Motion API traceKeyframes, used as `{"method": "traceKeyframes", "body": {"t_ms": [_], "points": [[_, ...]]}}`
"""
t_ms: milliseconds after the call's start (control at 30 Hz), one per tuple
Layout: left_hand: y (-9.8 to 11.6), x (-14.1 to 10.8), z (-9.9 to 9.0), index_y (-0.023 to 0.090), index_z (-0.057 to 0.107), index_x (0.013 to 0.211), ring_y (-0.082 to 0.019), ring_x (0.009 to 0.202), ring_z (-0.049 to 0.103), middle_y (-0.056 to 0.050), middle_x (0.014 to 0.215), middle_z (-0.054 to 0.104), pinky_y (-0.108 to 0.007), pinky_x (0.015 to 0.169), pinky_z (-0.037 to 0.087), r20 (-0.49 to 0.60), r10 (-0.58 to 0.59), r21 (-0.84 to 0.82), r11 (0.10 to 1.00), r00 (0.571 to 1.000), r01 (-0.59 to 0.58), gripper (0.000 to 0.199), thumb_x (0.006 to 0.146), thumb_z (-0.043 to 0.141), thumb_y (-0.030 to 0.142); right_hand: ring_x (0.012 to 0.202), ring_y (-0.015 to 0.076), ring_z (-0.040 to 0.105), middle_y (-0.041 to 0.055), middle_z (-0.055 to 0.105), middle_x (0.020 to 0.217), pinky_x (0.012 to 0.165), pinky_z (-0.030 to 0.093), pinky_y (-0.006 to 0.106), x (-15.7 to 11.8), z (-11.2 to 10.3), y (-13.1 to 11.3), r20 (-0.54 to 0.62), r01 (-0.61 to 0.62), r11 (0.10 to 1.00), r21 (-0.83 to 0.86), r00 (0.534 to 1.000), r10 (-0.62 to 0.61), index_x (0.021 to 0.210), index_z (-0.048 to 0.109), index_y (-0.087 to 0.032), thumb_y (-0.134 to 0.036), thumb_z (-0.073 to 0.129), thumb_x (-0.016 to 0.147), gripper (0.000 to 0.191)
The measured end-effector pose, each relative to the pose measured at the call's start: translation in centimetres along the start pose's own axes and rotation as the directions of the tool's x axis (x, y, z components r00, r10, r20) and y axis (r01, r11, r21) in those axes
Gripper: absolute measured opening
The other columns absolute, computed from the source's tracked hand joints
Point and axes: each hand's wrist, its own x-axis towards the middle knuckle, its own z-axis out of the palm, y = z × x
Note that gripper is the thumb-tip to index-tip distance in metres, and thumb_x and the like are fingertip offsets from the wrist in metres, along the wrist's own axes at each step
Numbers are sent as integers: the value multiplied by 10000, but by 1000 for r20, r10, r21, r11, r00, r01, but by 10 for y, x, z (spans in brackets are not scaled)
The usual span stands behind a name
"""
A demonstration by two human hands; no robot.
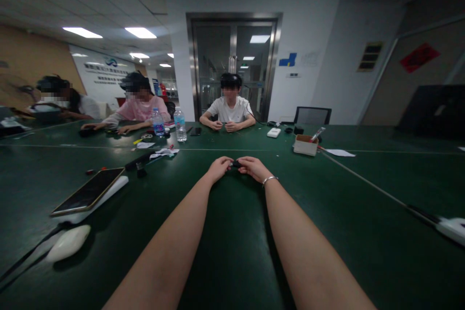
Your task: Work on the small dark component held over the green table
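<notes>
A small black object with a light, metallic-looking left end is held between my two hands above the dark green table. The fingers of my left hand pinch its light end. On the other side, my right hand, with a silver bracelet on the wrist, closes its fingers on the black end. The object is too small to make out what it is.
At the left lie a phone on a white item and a pale rounded object with a black strap. Bottles, a small box and paper stand or lie farther back. Several people sit across the table.
</notes>
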Motion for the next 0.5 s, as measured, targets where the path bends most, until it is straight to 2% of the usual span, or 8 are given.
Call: {"method": "traceKeyframes", "body": {"t_ms": [100, 200, 300, 367, 433, 467, 500], "points": [[0, -2, 2, 150, 604, 1029, -107, 646, 515, -57, 852, 607, -178, 485, 371, -18, -9, -6, 1000, 1000, 9, 311, 785, 516, 320, 496, 94, 600, 58, 644, 661, 462, 518, 172, 0, 0, 0, -1, 1, 1000, -7, 1000, -1, 824, 641, -88, -108, 673, 752, 81], [10, -3, 1, 153, 591, 1030, -132, 746, 551, -94, 981, 606, -184, 522, 403, -29, -67, -54, 996, 997, 65, 357, 829, 448, 411, 503, 93, 605, 60, 648, 682, 465, 522, 167, 0, 0, 0, -5, 0, 1000, -11, 1000, -1, 827, 640, -93, -109, 664, 759, 74], [32, -2, -18, 188, 552, 1092, -149, 870, 569, -101, 1119, 580, -199, 595, 440, -98, -140, -87, 988, 985, 131, 367, 847, 419, 426, 507, 92, 609, 62, 652, 703, 472, 529, 167, -1, 0, -1, -14, -11, 1000, -5, 1000, 11, 848, 634, -94, -95, 636, 776, 72], [51, -4, -48, 198, 550, 1098, -157, 914, 574, -95, 1152, 578, -214, 639, 454, -127, -144, 2, 989, 981, 145, 350, 829, 461, 404, 510, 92, 611, 63, 649, 703, 475, 530, 164, -2, 1, -2, -17, -13, 1000, -6, 1000, 13, 852, 632, -91, -85, 617, 787, 68], [66, -12, -95, 191, 589, 1036, -169, 913, 590, -83, 1106, 613, -229, 684, 462, -95, -130, 210, 966, 987, 148, 346, 768, 547, 406, 513, 92, 611, 64, 644, 691, 475, 528, 161, -3, 1, -2, -17, -11, 1000, -8, 1000, 11, 848, 631, -87, -78, 604, 794, 61], [70, -18, -124, 185, 612, 986, -172, 900, 599, -71, 1050, 641, -230, 713, 458, -104, -130, 360, 919, 986, 159, 340, 724, 594, 402, 513, 93, 610, 65, 643, 684, 475, 526, 162, -3, 1, -2, -20, -10, 1000, -6, 1000, 10, 847, 630, -86, -76, 601, 795, 60], [72, -27, -154, 179, 630, 931, -175, 900, 604, -56, 990, 664, -230, 754, 449, -150, -143, 514, 834, 978, 201, 331, 679, 635, 393, 515, 96, 610, 66, 641, 678, 476, 526, 165, -3, 1, -2, -22, -8, 1000, 0, 1000, 8, 846, 629, -85, -76, 602, 795, 58]]}}
